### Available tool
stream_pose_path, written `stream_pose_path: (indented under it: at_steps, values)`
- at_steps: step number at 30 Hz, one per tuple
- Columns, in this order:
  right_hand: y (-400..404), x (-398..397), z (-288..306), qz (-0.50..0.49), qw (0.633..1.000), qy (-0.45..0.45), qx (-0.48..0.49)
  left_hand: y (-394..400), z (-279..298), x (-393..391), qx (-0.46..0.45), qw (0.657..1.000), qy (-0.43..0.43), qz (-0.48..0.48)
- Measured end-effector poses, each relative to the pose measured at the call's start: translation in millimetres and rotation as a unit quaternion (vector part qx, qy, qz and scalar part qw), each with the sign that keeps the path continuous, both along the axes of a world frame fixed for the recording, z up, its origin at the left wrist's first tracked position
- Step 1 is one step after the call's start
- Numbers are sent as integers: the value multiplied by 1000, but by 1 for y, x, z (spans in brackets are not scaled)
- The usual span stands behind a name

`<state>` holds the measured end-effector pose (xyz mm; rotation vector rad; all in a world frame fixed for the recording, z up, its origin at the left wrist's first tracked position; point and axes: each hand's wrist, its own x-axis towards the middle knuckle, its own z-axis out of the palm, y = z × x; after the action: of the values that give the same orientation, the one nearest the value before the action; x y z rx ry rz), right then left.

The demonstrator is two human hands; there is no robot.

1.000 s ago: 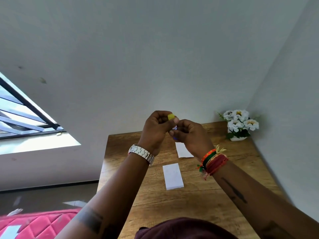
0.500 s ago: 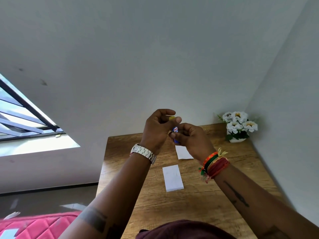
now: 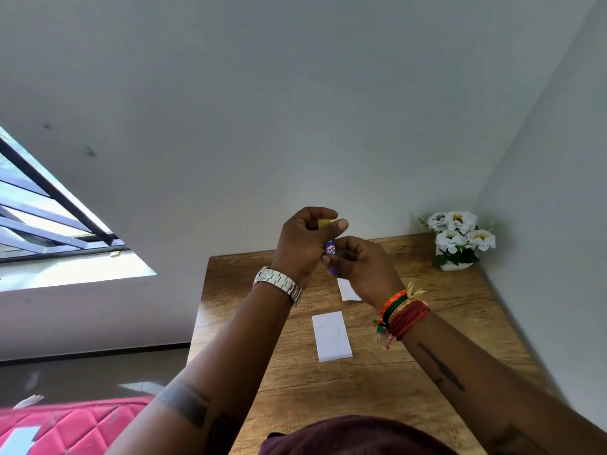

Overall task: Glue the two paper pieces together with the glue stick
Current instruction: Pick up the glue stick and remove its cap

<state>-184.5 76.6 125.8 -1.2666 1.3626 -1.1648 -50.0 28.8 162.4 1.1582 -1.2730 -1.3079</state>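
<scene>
Above the worktop (image 3: 427, 339), left hand (image 3: 302, 247) pinches the yellow cap (image 3: 323, 223); right hand (image 3: 359, 266) is closed around the blue glue stick (image 3: 330, 249). I'd pull straight, tube steady. Both paper pieces (image 3: 331, 336) lie below. Cap sits slightly higher off the tube than half a second ago.
</scene>
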Motion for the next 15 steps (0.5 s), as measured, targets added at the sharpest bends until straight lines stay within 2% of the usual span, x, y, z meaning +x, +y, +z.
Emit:
stream_pose_path:
  at_steps: [3,5,7,11,15]
  values:
    - [-1,-4,-1,-10,1000,-17,5,0,2,2,-4,1000,15,-10]
    - [-2,-7,-2,-11,999,-28,12,1,2,5,16,998,58,-23]
    - [-3,-9,-3,-15,999,-25,16,-2,-2,9,57,993,106,-19]
    - [-6,-10,-8,-38,999,-4,17,-10,-24,13,161,971,167,58]
    - [-13,-6,-21,-45,998,8,37,-16,-59,17,230,958,143,91]
